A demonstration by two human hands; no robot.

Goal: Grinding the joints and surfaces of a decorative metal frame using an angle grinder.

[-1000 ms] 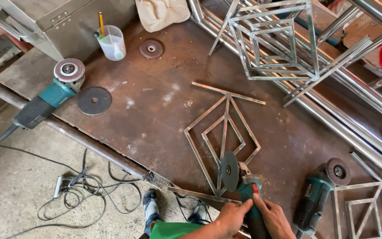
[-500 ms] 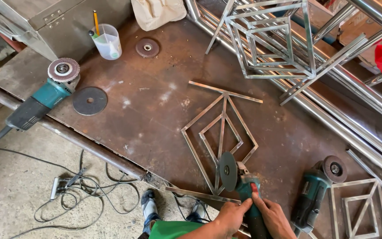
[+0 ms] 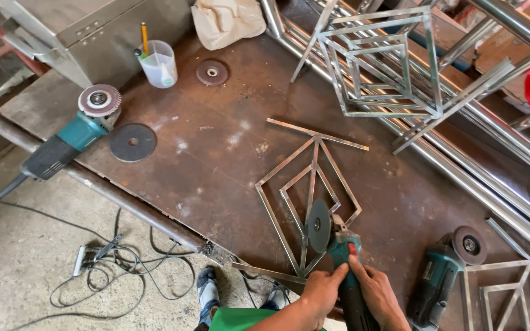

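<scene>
The teal angle grinder (image 3: pixel 338 257) carries a dark disc set on edge against the nested diamond frame (image 3: pixel 309 196) of flat steel strip, lying near the front edge of the rusty counter (image 3: pixel 216 159). Left hand (image 3: pixel 319 293) and right hand (image 3: pixel 378 295) are both closed around the grinder body.

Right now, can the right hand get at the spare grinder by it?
Probably yes: the right hand grips the held grinder, but the spare grinder lies just right of it, with bare table between.
</scene>
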